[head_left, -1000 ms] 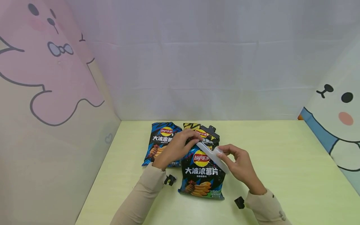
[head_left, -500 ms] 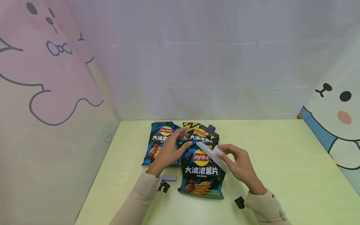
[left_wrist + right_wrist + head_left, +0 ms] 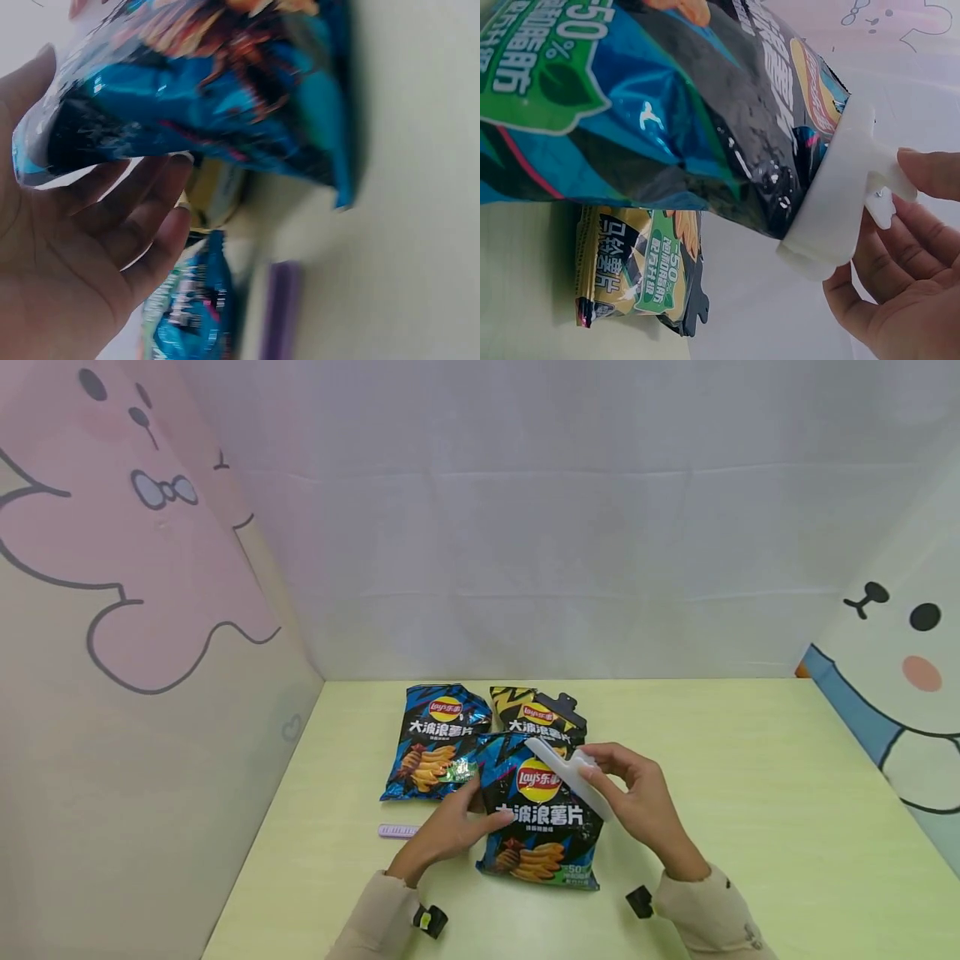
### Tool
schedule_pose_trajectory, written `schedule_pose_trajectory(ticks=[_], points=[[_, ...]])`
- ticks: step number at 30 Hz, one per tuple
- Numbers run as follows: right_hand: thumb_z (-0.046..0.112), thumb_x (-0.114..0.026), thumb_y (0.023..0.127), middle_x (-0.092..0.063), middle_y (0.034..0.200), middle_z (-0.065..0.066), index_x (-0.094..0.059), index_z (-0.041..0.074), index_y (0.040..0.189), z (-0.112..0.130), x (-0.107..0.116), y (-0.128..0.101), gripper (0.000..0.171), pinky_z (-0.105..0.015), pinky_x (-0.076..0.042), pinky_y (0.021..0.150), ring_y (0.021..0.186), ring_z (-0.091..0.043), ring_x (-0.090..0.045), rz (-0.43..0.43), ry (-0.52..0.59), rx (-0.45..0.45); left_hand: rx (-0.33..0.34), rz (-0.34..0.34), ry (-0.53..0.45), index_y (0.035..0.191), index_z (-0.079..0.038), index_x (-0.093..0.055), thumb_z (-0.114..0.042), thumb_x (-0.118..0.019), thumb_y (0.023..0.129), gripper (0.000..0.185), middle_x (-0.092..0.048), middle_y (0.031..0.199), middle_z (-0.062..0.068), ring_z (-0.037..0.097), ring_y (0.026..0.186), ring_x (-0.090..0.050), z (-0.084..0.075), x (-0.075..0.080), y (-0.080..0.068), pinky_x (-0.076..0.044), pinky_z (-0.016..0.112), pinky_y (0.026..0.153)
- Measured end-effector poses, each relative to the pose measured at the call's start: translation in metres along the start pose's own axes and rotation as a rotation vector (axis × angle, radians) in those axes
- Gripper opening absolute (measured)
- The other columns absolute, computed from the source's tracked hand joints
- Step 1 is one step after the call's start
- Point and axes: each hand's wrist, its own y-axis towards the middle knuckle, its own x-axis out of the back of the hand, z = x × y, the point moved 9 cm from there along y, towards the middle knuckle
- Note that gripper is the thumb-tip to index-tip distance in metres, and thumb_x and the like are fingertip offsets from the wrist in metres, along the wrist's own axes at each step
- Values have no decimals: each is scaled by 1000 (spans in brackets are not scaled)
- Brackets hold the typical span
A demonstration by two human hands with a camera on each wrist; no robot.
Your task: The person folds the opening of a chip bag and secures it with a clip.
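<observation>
A blue and black chip bag lies nearest me on the pale green table. My left hand holds its left side, thumb on top and fingers beneath, as the left wrist view shows on the bag. My right hand pinches a long white clip that sits across the bag's top right edge. The right wrist view shows the white clip on the bag's rim, its tab between my fingertips.
A second blue bag lies behind to the left. A yellow bag with a black clip lies behind the front one. A small purple clip lies on the table left of my left hand. Printed screens wall in three sides.
My left hand came back from the bag's top edge toward me and took hold of its left side. The purple clip now lies in plain sight. My right hand and the white clip stayed put.
</observation>
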Motion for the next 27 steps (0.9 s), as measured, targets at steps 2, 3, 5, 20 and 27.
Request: schedule_pose_trajectory(ticks=[2,3,5,20,27], points=[[16,-70,96,-73,111,-9,-71,9,119,-1,0,-1,24,-17,-52,90,88,-4,-66,0,16,-7,-6,28,-27,160,-18,-29,-63,-66,89,91,-53,151,11,33,136,-53,4,-8,-2,-44,59,111],[16,-69,96,-73,112,-10,-71,9,120,-2,-1,-1,25,-17,-52,89,88,-4,-66,4,26,-12,-8,37,-36,160,-18,-28,-61,-66,89,91,-54,150,11,33,134,-55,7,-11,-3,-45,58,110],[17,-69,97,-73,113,-12,-70,9,121,-5,-2,-1,26,-15,-53,88,90,-4,-67,14,38,-31,-15,45,-49,160,-19,-28,-59,-68,90,90,-55,148,10,32,131,-57,9,-16,-3,-48,56,108],[31,-76,90,-73,119,-15,-50,13,142,-46,-21,-22,61,-35,-60,84,102,-23,-71,202,43,-273,-24,17,-68,160,-19,-27,-57,-68,90,90,-54,150,12,35,136,-53,8,-15,-4,-45,58,111],[26,-79,88,-70,122,-17,-55,9,134,-59,-31,-35,55,-26,-55,73,84,-19,-67,254,93,-323,20,-9,-48,161,-12,-23,-62,-67,89,98,-44,158,15,40,145,-43,14,-9,-6,-39,62,115]])
